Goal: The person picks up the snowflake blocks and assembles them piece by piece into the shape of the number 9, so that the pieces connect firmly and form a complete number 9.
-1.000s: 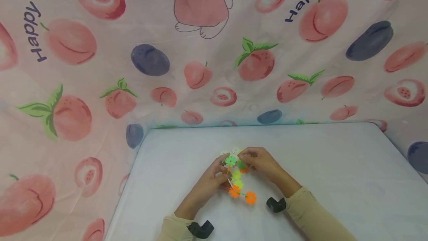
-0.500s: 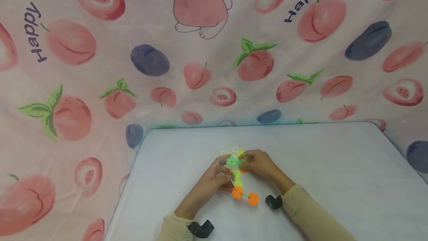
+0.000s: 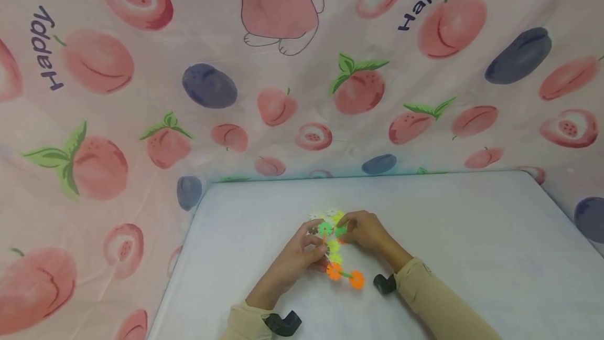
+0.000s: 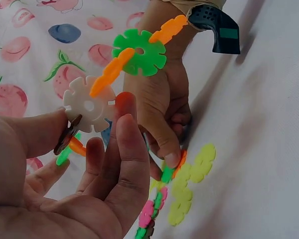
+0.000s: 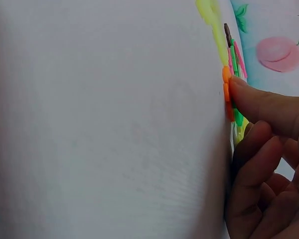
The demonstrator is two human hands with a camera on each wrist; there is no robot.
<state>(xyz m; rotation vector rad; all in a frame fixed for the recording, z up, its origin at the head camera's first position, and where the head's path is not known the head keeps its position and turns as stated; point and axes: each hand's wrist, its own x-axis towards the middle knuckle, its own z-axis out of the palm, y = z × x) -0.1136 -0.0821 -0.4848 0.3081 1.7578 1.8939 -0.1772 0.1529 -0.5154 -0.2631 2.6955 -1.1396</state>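
Observation:
My left hand [image 3: 299,253] holds up a chain of slotted plastic flower discs, pinching it at the white disc [image 4: 77,102] and a brown disc [image 4: 67,134]. From the white one, an edge-on orange disc [image 4: 112,72], a green disc [image 4: 149,57] and another orange disc [image 4: 169,30] extend outward. Low over the table, my right hand [image 3: 365,230] pinches a green disc [image 4: 167,173] between thumb and finger, an orange disc [image 5: 226,92] right beside it. Their far sides are hidden by the fingers.
Yellow discs [image 4: 204,162] and pink discs [image 4: 146,211] lie on the white table [image 3: 448,235] around the right fingertips. White discs [image 3: 332,212] are farther back. A fruit-printed cloth [image 3: 278,135] hangs behind. Black wrist devices [image 3: 283,323] sit by both sleeves.
The right hand has shifted slightly down and left with its fingers still at the discs. The orange end of the left hand's chain has swung a little. The left hand stays nearly in place.

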